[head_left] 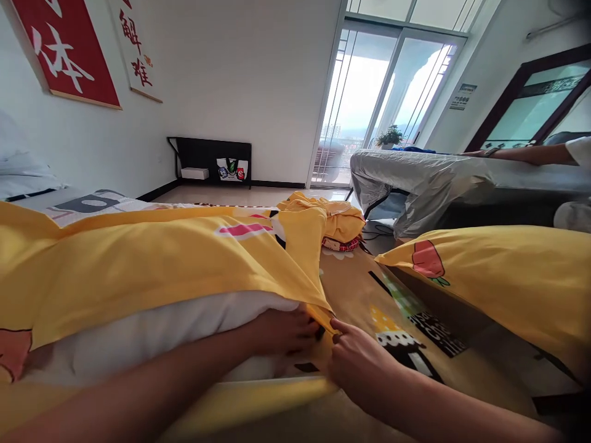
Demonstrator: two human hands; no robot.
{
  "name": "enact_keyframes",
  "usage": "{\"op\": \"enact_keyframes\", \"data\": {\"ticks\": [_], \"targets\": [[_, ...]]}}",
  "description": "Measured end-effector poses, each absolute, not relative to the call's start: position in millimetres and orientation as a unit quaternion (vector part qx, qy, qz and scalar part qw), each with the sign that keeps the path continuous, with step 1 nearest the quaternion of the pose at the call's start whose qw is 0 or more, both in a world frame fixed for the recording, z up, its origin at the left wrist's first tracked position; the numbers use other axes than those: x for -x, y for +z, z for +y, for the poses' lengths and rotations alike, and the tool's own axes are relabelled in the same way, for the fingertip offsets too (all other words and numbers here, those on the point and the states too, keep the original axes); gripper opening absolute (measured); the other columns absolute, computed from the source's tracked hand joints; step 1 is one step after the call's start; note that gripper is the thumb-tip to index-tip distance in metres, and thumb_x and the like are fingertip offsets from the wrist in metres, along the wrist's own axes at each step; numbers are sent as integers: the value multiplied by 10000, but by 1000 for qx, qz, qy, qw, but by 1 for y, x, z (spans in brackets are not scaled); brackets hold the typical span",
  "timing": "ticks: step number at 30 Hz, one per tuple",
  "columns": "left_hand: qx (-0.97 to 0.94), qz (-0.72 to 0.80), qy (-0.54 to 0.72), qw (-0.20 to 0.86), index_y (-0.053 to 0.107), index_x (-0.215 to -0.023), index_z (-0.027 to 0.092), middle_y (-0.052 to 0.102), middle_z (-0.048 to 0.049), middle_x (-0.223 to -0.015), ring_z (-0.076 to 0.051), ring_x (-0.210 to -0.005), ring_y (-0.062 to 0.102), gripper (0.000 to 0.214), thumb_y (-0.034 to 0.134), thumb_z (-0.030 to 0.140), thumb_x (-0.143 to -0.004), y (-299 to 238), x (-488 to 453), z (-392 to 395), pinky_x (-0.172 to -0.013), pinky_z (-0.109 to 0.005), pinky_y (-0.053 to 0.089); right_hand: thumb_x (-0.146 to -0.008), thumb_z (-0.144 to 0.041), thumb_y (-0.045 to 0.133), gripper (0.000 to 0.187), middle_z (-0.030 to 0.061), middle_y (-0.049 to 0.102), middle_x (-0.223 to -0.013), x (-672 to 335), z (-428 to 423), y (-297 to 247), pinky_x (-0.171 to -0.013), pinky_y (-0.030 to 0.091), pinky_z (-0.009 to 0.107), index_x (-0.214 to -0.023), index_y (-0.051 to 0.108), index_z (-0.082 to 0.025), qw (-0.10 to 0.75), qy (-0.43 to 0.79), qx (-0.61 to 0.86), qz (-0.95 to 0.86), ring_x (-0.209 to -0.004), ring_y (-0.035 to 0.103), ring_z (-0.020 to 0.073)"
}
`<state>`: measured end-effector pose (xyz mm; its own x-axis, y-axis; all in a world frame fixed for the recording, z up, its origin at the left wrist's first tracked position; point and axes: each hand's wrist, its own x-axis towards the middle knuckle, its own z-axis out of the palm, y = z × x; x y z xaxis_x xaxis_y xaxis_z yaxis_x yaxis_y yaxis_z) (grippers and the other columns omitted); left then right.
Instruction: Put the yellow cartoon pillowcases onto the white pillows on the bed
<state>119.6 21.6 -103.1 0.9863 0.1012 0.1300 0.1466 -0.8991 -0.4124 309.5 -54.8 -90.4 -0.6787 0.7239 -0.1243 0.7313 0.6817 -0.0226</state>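
Note:
A white pillow (152, 329) lies half inside a yellow printed pillowcase (161, 258) on the bed in front of me. My left hand (281, 332) is closed on the open edge of the pillowcase, pressing against the pillow's end. My right hand (357, 360) pinches the same yellow edge at its corner, right beside the left hand. Both hands meet at the pillowcase opening.
A second yellow-cased pillow (508, 283) lies at the right. A patterned sheet (406, 320) covers the bed, with crumpled yellow cloth (332, 218) farther off. Another person's arm (526, 154) rests on a silver-covered bed (429, 178) at the back right. Glass doors (378, 92) stand behind.

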Motion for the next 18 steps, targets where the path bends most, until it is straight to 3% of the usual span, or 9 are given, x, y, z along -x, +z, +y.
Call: {"op": "enact_keyframes", "data": {"ticks": [3,7,11,15,18], "targets": [[971,-39,-49,230,618,-1026,207,607,-28,-1172,-187,-1132,478,175,478,187,-922,-103,-111,26,-983,-307,320,-650,-58,587,285,7,577,-449,-307,-53,-89,-1042,319,415,-448,558,-257,92,6,-388,917,-529,519,175],[971,-49,-27,233,666,-857,188,676,-29,-960,-213,-1122,465,58,612,207,-847,-108,-110,27,-1021,-361,315,-658,-59,606,262,13,607,-463,-304,-55,-84,-1038,327,406,-480,612,-252,144,41,-383,912,-492,512,169],[980,-66,-33,186,675,-752,177,673,-34,-905,-190,-979,512,155,574,198,-867,-112,-113,27,-935,-325,378,-684,-96,626,198,8,628,-497,-304,-58,-76,-1044,315,391,-555,666,-241,166,62,-373,911,-528,544,170],[989,-78,-24,123,673,-752,150,670,-74,-854,-221,-937,533,196,595,301,-848,-114,-118,25,-955,-337,372,-713,-125,625,172,0,632,-508,-305,-60,-74,-1048,300,389,-589,679,-230,177,73,-363,912,-542,554,164],[982,-148,-39,106,660,-885,122,672,-91,-872,-223,-860,564,159,554,239,-866,-123,-123,24,-905,-343,404,-723,-132,631,179,-3,630,-496,-304,-60,-71,-1043,305,389,-582,679,-232,160,76,-366,914,-533,557,161]]}}
